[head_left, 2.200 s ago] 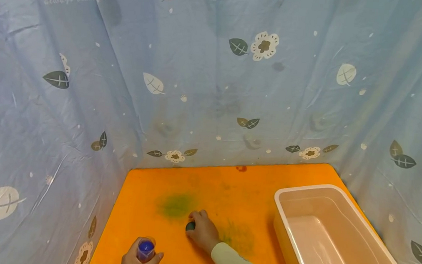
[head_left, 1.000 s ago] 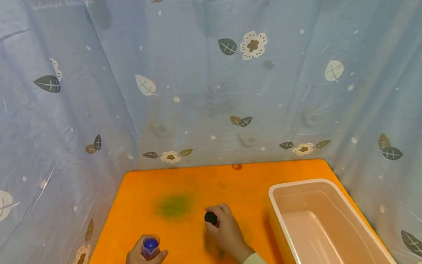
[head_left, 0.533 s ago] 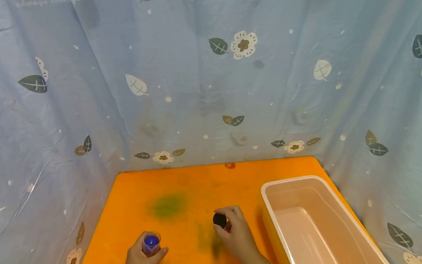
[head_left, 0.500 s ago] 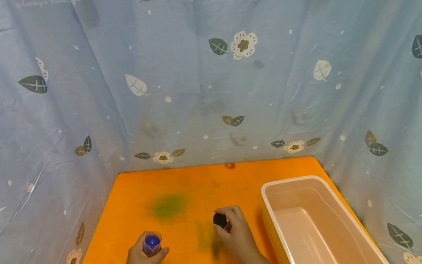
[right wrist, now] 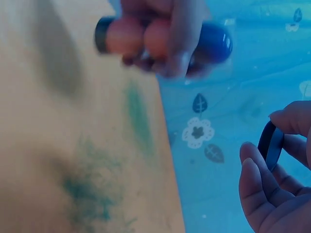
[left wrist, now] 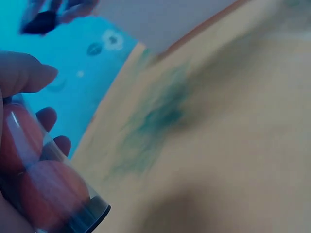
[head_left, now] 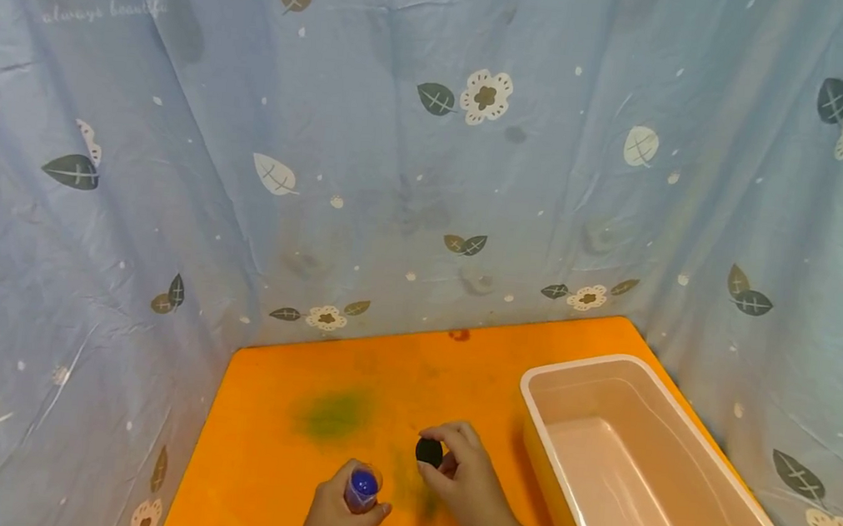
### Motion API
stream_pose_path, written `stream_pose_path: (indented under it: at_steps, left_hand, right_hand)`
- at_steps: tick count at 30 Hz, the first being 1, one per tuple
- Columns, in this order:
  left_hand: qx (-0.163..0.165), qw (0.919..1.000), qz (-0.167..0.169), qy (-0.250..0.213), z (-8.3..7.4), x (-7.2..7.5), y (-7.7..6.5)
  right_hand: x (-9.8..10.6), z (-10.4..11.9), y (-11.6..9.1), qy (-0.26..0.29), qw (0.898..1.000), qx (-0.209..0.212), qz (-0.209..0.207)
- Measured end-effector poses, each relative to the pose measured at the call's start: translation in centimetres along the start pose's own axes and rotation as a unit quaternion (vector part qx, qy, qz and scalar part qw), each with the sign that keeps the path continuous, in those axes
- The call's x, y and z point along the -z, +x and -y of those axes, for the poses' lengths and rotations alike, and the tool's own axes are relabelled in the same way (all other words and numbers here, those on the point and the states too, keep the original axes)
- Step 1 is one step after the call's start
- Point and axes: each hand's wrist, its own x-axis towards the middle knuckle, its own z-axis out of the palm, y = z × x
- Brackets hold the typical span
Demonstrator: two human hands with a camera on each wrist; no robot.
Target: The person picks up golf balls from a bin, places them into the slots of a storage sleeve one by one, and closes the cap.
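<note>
A clear tube (head_left: 360, 492) of balls, with a dark cap at its lower end, is gripped in my left hand (head_left: 339, 515). Its top is uncovered and a blue ball (head_left: 365, 482) shows there. Two reddish balls (right wrist: 127, 36) sit lower down, as the right wrist view shows. My right hand (head_left: 473, 485) pinches a round black cap (head_left: 429, 452) on edge between thumb and fingers, just right of the tube and apart from it. Both hands are raised over the orange table. In the left wrist view the tube (left wrist: 51, 189) slants, capped end toward the lower right.
A pale pink plastic tub (head_left: 633, 461) stands on the right of the orange table (head_left: 283, 385). Green smudges (head_left: 336, 414) mark the tabletop. A blue curtain (head_left: 385, 168) with leaves and flowers encloses the back and both sides.
My right hand first moved right and up with the black cap, then slightly left and down. My left hand has carried the tube rightward, closer to the cap. The view has shifted a little.
</note>
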Motion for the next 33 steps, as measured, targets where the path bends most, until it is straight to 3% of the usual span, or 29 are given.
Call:
stream_pose_path:
  at_steps: [6,12,21,33]
  left_hand:
    - [-0.058,0.9973,0.043,-0.015,-0.6,-2.2,0.6]
    - [-0.077,0.9951,0.058,-0.019,-1.0,-2.9,0.7]
    - [-0.080,0.9954,0.051,0.011,-1.3,-3.0,1.0]
    - [-0.071,0.9940,0.083,-0.002,-1.0,-3.3,1.1]
  right_hand:
    - [0.2,1.5,-0.5,0.073,0.996,0.031,0.033]
    - [0.3,2.3,-0.8,0.151,0.985,-0.001,0.083]
    - [0.1,1.6,-0.8,0.100,0.985,0.000,0.141]
    - [0.4,1.6,-0.6,0.029,0.982,-0.006,0.187]
